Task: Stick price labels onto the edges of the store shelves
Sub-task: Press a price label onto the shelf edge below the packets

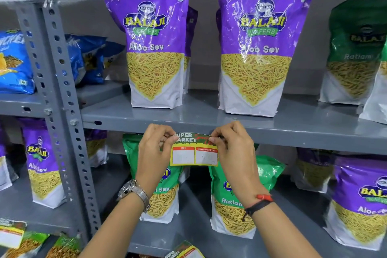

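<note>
Hands (156, 148) pinching label (194, 152) corners.

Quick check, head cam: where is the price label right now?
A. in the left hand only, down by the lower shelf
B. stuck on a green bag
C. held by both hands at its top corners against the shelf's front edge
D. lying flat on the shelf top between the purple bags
C: the left hand and right hand each pinch a top corner of the price label at the shelf edge.

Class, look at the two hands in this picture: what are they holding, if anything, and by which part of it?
Both hands hold one price label by its top corners: the left hand pinches the upper left corner, the right hand the upper right, against the shelf edge.
</note>
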Action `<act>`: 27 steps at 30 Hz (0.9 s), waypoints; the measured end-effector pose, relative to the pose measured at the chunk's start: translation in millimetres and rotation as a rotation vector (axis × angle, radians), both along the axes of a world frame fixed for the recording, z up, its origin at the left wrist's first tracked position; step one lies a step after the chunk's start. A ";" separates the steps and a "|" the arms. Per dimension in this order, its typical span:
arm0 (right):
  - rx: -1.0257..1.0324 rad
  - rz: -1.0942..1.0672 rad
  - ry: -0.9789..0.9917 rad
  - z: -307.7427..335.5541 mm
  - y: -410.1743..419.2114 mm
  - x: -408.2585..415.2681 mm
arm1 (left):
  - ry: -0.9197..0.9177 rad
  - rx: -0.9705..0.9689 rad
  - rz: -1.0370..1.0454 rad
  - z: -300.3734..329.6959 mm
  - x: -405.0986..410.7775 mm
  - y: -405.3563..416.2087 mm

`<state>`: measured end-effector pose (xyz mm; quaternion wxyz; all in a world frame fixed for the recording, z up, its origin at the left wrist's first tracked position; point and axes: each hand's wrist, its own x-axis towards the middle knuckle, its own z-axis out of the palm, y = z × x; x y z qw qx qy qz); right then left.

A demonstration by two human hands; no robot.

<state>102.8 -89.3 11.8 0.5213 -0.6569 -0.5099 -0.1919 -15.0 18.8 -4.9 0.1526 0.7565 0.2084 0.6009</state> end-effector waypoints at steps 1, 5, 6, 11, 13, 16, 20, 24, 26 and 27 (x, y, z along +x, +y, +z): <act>-0.008 -0.007 -0.005 0.7 0.3 -0.5 | -0.007 -0.005 0.005 1.2 0.2 0.3; -0.032 -0.013 -0.007 5.3 0.1 -2.3 | -0.005 0.016 0.006 7.2 -0.8 -0.4; -0.023 -0.007 -0.001 7.3 0.0 -2.1 | -0.013 0.010 0.003 9.2 -1.0 -0.7; -0.027 -0.022 0.015 17.6 1.9 1.1 | -0.043 -0.017 0.002 20.1 1.4 -0.2; -0.062 -0.071 0.012 17.9 2.4 2.2 | -0.032 -0.016 0.020 21.9 3.0 -0.6; -0.081 -0.146 -0.007 20.3 0.1 0.7 | -0.020 -0.014 0.041 23.5 4.6 -3.2; -0.107 -0.201 -0.011 25.3 -1.7 1.2 | 0.061 -0.014 0.162 26.3 2.0 0.4; -0.134 -0.154 0.092 31.6 0.9 3.8 | 0.119 -0.133 0.155 38.0 -0.6 7.5; -0.105 -0.088 0.154 33.2 3.3 7.4 | 0.118 -0.162 0.122 40.5 -0.3 7.8; -0.051 -0.052 0.156 30.5 3.3 7.5 | 0.082 -0.135 0.099 38.2 -1.3 7.5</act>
